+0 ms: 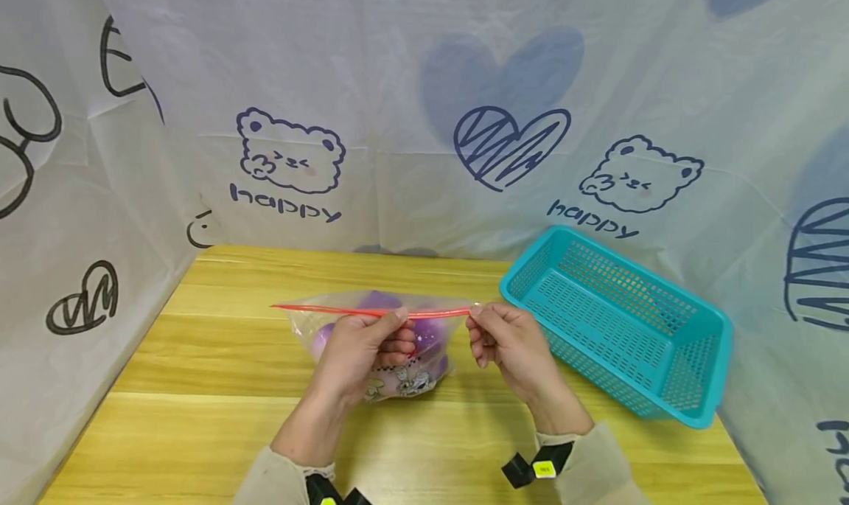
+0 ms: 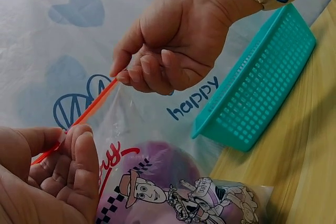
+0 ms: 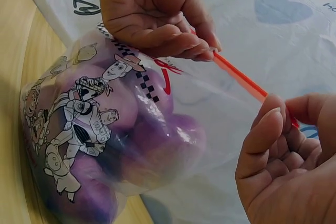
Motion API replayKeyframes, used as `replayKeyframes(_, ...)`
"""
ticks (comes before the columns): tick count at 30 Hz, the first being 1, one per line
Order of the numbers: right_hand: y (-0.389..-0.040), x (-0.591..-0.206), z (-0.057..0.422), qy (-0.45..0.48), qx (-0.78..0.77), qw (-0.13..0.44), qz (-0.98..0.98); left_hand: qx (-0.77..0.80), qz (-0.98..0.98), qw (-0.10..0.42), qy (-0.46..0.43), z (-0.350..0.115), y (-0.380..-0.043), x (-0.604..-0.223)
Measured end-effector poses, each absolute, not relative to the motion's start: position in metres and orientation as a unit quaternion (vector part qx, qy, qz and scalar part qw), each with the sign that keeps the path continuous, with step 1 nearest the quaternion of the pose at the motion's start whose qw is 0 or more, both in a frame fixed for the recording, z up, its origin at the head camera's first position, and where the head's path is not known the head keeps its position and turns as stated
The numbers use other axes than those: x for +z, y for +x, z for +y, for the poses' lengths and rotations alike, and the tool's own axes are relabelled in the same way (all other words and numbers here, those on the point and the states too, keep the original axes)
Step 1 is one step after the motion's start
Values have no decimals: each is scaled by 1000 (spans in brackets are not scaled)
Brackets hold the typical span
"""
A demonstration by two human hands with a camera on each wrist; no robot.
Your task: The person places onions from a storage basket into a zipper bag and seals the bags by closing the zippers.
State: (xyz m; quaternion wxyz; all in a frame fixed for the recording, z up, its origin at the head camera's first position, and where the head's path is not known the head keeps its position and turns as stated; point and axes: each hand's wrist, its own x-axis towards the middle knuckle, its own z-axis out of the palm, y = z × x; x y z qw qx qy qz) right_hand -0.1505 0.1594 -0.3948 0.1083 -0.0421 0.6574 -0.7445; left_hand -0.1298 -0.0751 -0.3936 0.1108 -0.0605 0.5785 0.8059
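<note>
A clear zip bag (image 3: pixel 210 156) with cartoon figures printed on it holds several purple, rounded objects (image 3: pixel 163 140). Along its top runs a red zip strip (image 1: pixel 438 314), stretched nearly straight between the hands. My left hand (image 1: pixel 371 346) pinches the strip near its middle between thumb and fingers, the other fingers curled. At the strip's right end, my right hand (image 1: pixel 507 335) pinches the corner with thumb and forefinger. In the right wrist view the bag hangs below the strip, bulging with its contents. The left hand hides part of the bag in the head view.
A turquoise perforated basket (image 1: pixel 597 383) stands on the right side of the wooden table (image 1: pixel 219 416), just beyond the right hand. A pale cloth (image 1: pixel 398 70) printed with hearts and bears hangs behind the table and along its sides.
</note>
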Motion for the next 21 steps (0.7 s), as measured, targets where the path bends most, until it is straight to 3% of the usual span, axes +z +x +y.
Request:
replayKeyframes(10, -150, -396, 156, -57, -759, 94, 642, 806, 568, 160, -44, -77, -133, -394)
replayKeyframes(21, -150, -393, 158, -38, -788, 85, 608, 827, 549, 108, -44, -73, -132, -387)
